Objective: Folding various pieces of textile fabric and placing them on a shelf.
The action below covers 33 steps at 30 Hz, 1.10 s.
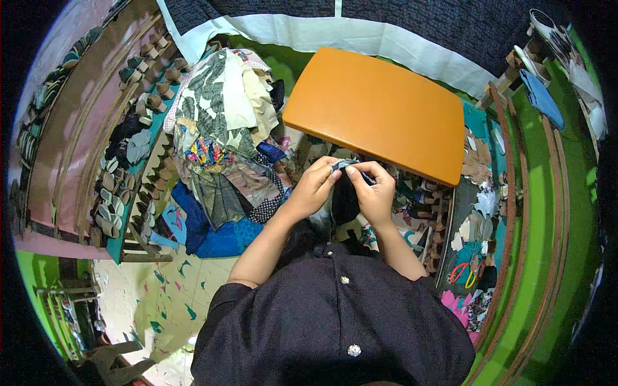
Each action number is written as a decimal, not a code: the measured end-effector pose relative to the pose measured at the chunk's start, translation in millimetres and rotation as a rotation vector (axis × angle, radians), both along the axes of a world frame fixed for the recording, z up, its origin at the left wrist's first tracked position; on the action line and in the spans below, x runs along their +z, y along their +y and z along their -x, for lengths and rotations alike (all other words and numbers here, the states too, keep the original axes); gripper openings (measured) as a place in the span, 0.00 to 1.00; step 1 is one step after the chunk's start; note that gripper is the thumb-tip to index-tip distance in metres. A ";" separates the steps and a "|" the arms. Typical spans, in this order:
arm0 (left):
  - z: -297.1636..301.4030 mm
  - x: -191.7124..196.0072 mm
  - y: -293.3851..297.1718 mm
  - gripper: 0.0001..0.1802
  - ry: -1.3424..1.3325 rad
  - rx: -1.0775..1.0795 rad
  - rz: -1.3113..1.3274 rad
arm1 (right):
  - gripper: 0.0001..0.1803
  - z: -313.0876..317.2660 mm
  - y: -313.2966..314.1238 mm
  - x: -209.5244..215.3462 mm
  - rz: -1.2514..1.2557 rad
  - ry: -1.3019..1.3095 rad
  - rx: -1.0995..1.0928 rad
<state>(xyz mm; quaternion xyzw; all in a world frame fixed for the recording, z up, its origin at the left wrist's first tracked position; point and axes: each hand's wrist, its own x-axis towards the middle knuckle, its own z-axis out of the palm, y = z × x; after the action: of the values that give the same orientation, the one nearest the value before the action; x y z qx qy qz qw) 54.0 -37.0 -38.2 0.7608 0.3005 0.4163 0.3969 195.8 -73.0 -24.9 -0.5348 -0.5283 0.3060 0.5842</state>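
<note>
My left hand and my right hand meet in front of my chest, just below the near edge of an orange table top. Both pinch a small dark blue-grey piece of fabric between thumbs and fingertips. The piece is mostly hidden by my fingers. My forearms rise from my dark buttoned shirt at the bottom of the view.
A heap of patterned cloth pieces lies to the left. Racks of shoe soles stand further left. Fabric scraps litter the floor. Scissors with orange and yellow handles lie at the right, beside green curved shelving.
</note>
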 end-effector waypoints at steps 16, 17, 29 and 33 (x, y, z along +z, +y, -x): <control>0.2 -9.2 -4.4 0.13 -0.105 -0.051 0.027 | 0.06 1.5 -1.3 6.5 -0.019 0.059 0.169; 0.3 -6.3 -6.3 0.13 -0.091 -0.057 0.091 | 0.06 0.6 -1.0 7.4 -0.023 0.057 0.166; -1.6 -20.7 -6.4 0.09 -0.210 0.101 0.133 | 0.05 10.9 -2.5 6.6 0.004 0.020 0.032; 3.5 -15.0 -2.1 0.10 -0.107 0.114 -0.018 | 0.06 8.7 0.9 7.5 0.014 0.021 0.056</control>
<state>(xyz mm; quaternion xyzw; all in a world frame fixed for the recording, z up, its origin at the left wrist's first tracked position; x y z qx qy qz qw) 50.5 -39.0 -53.1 0.7227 0.3179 0.4809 0.3813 187.1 -72.1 -17.4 -0.5204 -0.5350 0.3316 0.5770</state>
